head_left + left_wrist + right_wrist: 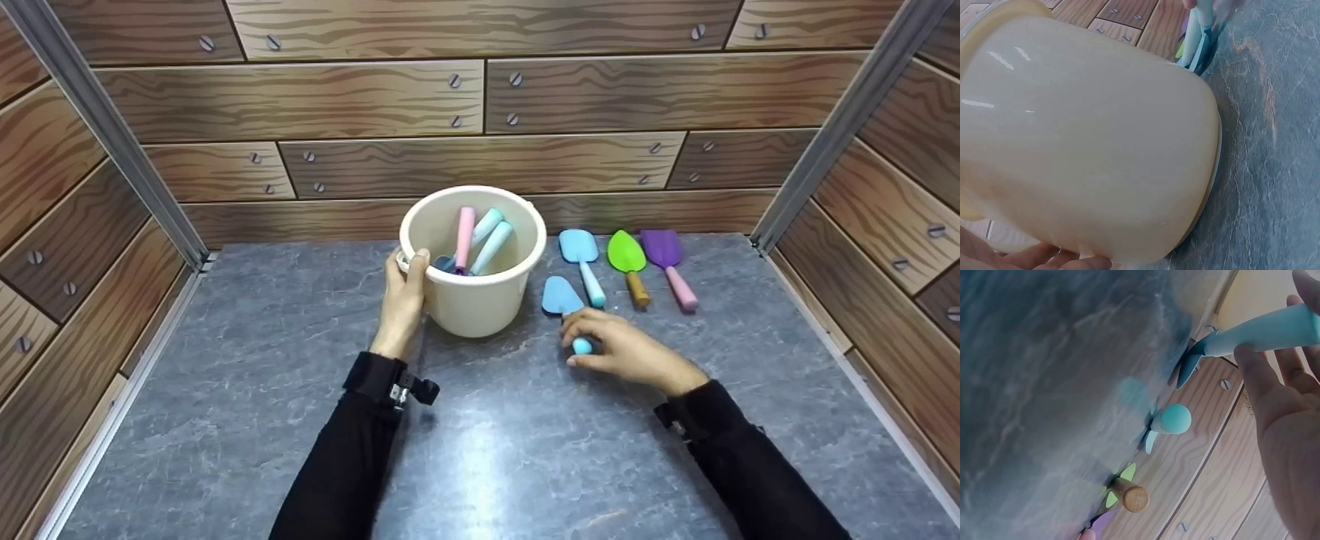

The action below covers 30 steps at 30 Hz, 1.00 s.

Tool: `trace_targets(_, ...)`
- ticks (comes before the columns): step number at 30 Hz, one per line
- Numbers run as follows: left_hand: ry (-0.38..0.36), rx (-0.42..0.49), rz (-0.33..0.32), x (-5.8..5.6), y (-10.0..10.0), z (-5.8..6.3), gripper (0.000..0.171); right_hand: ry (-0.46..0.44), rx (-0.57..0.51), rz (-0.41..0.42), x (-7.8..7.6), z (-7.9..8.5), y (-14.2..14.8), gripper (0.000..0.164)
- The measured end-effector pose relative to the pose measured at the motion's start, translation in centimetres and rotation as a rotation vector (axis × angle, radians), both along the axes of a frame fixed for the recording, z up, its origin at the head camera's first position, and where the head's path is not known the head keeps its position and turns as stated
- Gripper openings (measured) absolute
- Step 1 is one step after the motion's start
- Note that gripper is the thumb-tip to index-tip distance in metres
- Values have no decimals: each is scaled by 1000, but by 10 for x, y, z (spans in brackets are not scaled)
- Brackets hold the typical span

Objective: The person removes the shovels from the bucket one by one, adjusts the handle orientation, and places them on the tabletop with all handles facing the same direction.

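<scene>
A cream bucket (480, 300) stands upright near the back wall, with pink and pale blue handles (491, 247) sticking up inside. My left hand (401, 304) grips its left rim, thumb over the top; the fingers (1081, 262) lie against its outer side. To the right of the bucket, my right hand (619, 349) pinches the light-blue handle (1266, 331) of a small spatula with a blue rounded-triangular head (561, 296). The handle is raised, while the head is low at the tabletop, pointing away from me.
A row of spatulas lies behind my right hand: a light-blue one (578, 246), a green one (626, 251) with a wooden-coloured handle, and a purple one (662, 246) with a pink handle. Wood-patterned walls (480, 97) enclose the grey marbled table (262, 360) at the back and sides.
</scene>
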<state>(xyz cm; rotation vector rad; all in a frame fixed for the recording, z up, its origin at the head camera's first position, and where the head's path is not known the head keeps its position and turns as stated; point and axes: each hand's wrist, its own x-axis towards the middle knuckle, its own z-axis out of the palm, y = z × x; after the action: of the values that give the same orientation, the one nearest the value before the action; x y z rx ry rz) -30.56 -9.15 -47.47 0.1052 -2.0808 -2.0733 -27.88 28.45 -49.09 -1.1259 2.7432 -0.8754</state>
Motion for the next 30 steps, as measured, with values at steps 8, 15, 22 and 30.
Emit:
trace_targets(8,-15,-41,6,1,0,2,85,-17,40,30,2,-3,1,18)
trace_targets(15,9,-16,-5,-2,-2,2,82,-25,50,51,1,-5,-1,17)
trace_targets(22,20,12,-24,-4,-2,3,81,-43,70,52,1,-4,0,24)
trace_targets(30,28,33,-36,-3,-1,2,80,-73,-12,-36,4,5,1,34)
